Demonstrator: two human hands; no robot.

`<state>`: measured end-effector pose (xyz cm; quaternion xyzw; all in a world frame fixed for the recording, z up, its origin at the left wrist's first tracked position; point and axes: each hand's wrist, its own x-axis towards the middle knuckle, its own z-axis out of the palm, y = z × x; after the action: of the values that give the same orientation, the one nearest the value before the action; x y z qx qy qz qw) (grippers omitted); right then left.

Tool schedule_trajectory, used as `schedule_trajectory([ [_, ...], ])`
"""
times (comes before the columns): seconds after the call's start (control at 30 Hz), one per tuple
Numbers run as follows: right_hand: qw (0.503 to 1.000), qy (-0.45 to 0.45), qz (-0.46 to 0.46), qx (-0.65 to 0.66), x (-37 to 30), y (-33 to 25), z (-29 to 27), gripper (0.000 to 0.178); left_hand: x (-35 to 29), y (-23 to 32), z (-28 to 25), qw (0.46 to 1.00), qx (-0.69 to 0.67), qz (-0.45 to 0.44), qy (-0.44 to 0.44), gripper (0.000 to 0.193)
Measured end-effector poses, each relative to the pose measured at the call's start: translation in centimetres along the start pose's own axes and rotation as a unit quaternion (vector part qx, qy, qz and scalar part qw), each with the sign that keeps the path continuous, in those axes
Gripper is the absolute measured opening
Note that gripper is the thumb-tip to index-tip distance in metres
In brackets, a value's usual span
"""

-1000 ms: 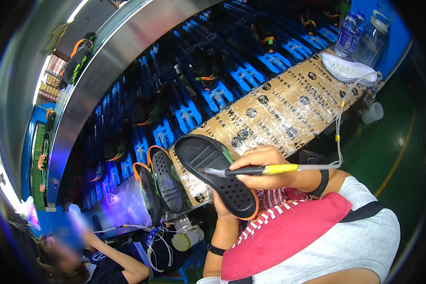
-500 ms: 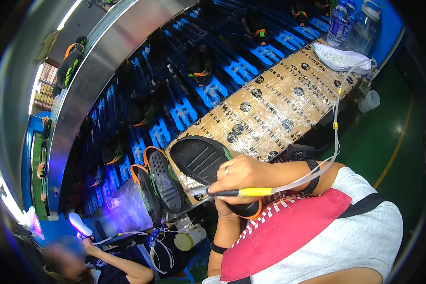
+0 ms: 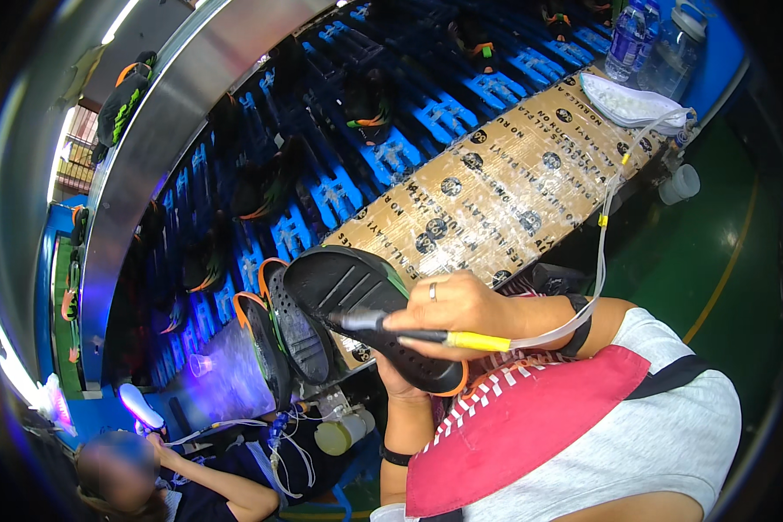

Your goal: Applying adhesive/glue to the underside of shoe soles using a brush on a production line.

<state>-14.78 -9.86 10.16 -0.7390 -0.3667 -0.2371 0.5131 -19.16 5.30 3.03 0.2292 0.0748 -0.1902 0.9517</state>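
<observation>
A black shoe sole (image 3: 348, 283) with orange and green edging is tilted up in front of me. My left hand (image 3: 398, 378) supports it from below near its orange-edged end, with part of the fingers hidden beneath it. My right hand (image 3: 457, 306), wearing a ring, is closed around a brush (image 3: 422, 334) with a dark handle, yellow tape and a clear tube at its back end. The pale bristles lie over the sole's grooved face, seemingly touching it. Just left of the sole, two similar black soles (image 3: 300, 326) with orange edges lean side by side.
Printed brown cardboard (image 3: 487, 191) covers the bench. Beyond it runs a conveyor with blue racks (image 3: 391, 157) carrying soles. A white tray (image 3: 626, 103), bottles (image 3: 622, 43) and a jug stand far right. A co-worker (image 3: 209, 478) sits lower left, holding a pale sole. A cup hangs right.
The sole in my left hand has shifted left and tilted, now overlapping the leaning soles. My right hand has moved slightly up and right, and the brush bristles have come onto the sole's face.
</observation>
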Motion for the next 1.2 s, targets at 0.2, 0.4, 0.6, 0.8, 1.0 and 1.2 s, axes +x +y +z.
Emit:
schedule_trajectory([
  [0.2,0.995,-0.095,-0.008,0.025,-1.1,-0.7,1.2,0.022,0.0,0.4,-4.3,0.997,0.004,-0.033,0.068,0.055],
  [0.4,0.998,-0.018,0.037,0.038,-1.8,-0.2,1.7,0.027,0.4,1.3,-2.8,0.997,-0.038,0.062,0.034,0.06],
  [0.6,0.991,-0.104,0.001,0.081,-2.2,-1.1,2.4,0.026,0.9,1.8,-2.9,0.996,-0.037,0.078,0.003,0.067],
  [0.8,0.987,-0.037,0.094,0.125,-2.2,-0.9,2.3,0.027,1.3,2.7,-1.7,0.989,-0.072,0.103,-0.073,0.068],
  [1.0,0.945,-0.142,0.124,0.268,-2.0,-1.4,1.7,0.022,1.5,3.4,-2.4,0.979,-0.112,0.113,-0.129,0.062],
  [1.2,0.931,-0.185,0.167,0.265,-2.6,-0.6,1.5,0.028,1.2,5.2,-1.5,0.984,-0.029,0.128,-0.123,0.058],
])
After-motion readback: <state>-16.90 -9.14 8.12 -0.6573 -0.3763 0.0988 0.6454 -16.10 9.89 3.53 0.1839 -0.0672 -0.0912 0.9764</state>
